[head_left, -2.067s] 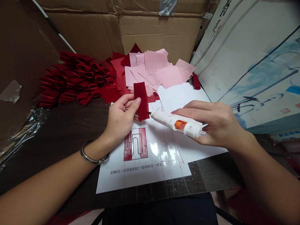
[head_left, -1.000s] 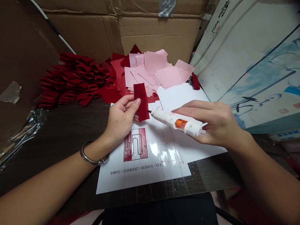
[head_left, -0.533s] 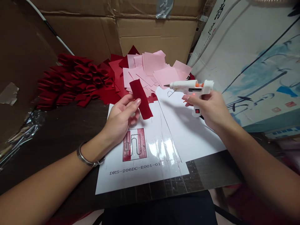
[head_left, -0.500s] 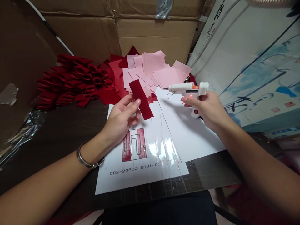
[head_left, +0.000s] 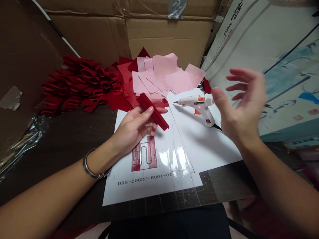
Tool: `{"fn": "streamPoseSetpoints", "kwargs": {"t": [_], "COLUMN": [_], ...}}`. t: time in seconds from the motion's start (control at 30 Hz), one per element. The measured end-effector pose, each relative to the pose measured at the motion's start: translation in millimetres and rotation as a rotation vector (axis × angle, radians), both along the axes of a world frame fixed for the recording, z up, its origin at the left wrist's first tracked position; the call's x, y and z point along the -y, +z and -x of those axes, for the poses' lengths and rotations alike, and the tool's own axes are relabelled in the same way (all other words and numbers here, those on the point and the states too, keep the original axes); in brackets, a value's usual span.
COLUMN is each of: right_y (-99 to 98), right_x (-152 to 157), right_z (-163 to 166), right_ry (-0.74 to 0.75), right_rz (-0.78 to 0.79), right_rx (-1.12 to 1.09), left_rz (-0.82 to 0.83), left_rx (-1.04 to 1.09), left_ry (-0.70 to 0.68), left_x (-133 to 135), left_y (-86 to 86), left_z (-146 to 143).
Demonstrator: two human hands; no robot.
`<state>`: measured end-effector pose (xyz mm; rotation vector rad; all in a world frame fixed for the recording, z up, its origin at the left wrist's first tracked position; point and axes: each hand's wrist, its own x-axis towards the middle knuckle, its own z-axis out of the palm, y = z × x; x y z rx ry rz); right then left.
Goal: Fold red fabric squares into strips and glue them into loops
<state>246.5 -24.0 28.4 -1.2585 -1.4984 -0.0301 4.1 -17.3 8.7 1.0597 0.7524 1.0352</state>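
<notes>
My left hand (head_left: pixel 136 124) pinches a dark red felt strip (head_left: pixel 155 110) between thumb and fingers, holding it tilted above the white sheets. A white glue gun (head_left: pixel 198 103) with an orange trigger lies on the white paper (head_left: pixel 199 146), nozzle pointing left. My right hand (head_left: pixel 240 103) hovers just right of the gun with its fingers spread and nothing in it. A laminated sheet (head_left: pixel 149 181) marked DRS-206DC-E001-01 carries a red template picture (head_left: pixel 144 157) under my left hand.
Several folded red felt loops (head_left: pixel 77 84) are heaped at the back left. Pink and red squares (head_left: pixel 164 74) are piled behind the paper. Cardboard boxes (head_left: pixel 154 33) wall the back and left; a printed white carton (head_left: pixel 271 59) stands at the right.
My right hand took the glue gun away from the strip, laid it on the white paper and let go. My left hand tilted the red strip lower.
</notes>
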Motion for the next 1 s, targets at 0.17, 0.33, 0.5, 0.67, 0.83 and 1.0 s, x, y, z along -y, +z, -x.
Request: {"fn": "streamPoseSetpoints", "kwargs": {"t": [0.17, 0.33, 0.5, 0.67, 0.83, 1.0], "right_y": [5.9, -7.1, -15.5, -18.0, -17.8, -14.8], "right_x": [23, 20, 18, 20, 19, 17], "right_z": [35, 46, 48, 52, 53, 48], "right_ry": [0.62, 0.996, 1.002, 0.9, 0.783, 0.832], "right_rz": [0.673, 1.132, 1.161, 1.109, 1.075, 1.11], "right_rx": [-0.215, -0.541, -0.735, -0.827, -0.812, -0.646], "left_rz": [-0.013, -0.043, -0.018, -0.006, -0.086, -0.101], "left_rx": [-0.005, -0.039, -0.037, -0.085, -0.211, -0.308], "left_ry": [-0.054, -0.12, -0.163, -0.124, -0.069, -0.041], "left_x": [4, 6, 6, 5, 4, 4], "left_y": [2.0, 0.3, 0.8, -0.8, -4.8, -5.0], "left_z": [0, 1, 1, 0, -1, -1]}}
